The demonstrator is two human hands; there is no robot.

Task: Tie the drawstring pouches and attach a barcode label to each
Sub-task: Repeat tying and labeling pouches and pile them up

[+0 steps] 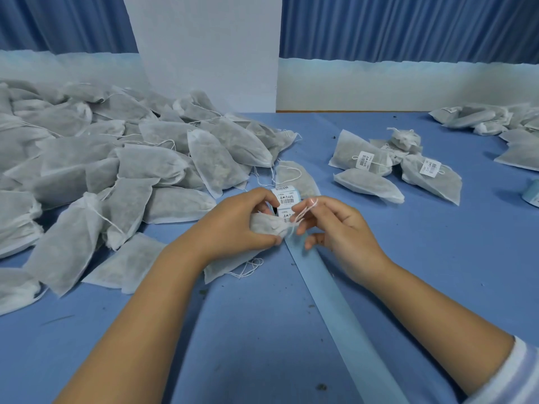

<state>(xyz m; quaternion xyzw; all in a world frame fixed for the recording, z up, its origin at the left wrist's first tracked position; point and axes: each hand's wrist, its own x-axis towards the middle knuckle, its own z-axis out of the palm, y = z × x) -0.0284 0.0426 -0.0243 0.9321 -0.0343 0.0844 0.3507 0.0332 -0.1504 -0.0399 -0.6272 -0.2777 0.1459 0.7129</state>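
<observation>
Head view: the pouch [266, 226] is gripped by the left hand [234, 221], its string [304, 212] pinched by the right hand [339, 227], where the loop could be lost through slack.

Head-worn view, close, down onto table [437, 258]

1. The blue table [262, 339] carries everything; dark crumbs [321, 386] speckle its near part.
2. A large heap of filled white pouches [87, 164] covers the left side and spills toward the centre.
3. One flat pouch [224, 268] lies near the centre, its loose drawstring [248, 268] trailing on the surface.
4. A pale blue backing strip [335, 304] runs from the centre toward the near right, with barcode labels [284, 196] at its far end.
5. A lone pouch [294, 176] lies just beyond those labels.
6. A small cluster of labelled pouches [379, 167] sits right of centre, well apart from the heap.
7. Another pile [490, 119] lies at the far right.
8. A pale roll [532, 193] sits at the right edge, cut off by the frame.
</observation>
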